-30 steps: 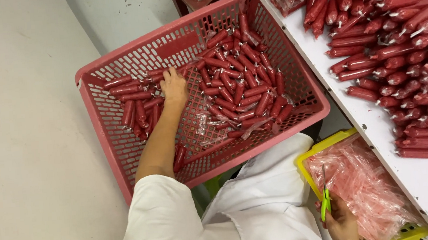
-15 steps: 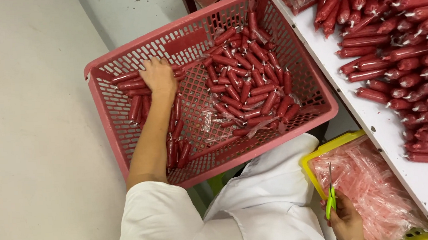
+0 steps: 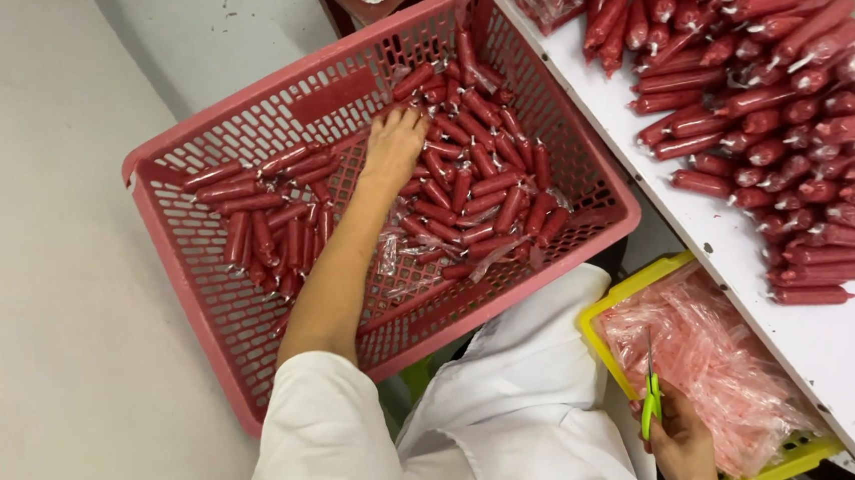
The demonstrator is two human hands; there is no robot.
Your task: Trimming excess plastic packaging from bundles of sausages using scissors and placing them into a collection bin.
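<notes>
Two hands observed: left hand (image 3: pixel 393 144) inside the basket (image 3: pixel 190 136), fingers spread open on sausages (image 3: pixel 474 182); right hand (image 3: pixel 685 445) beside the basket, fingers gripping scissors (image 3: pixel 649 395).

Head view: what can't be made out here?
- Left hand: fingertips buried among the red sausages in the pink basket; grasp unclear.
- Right hand: cut off by the bottom edge; grip on the green scissors partly hidden.
- Yellow tray: contents blurred under clear wrappers.

A yellow tray (image 3: pixel 620 298) of clear wrappers (image 3: pixel 712 360) sits beside the white table (image 3: pixel 846 341).
</notes>
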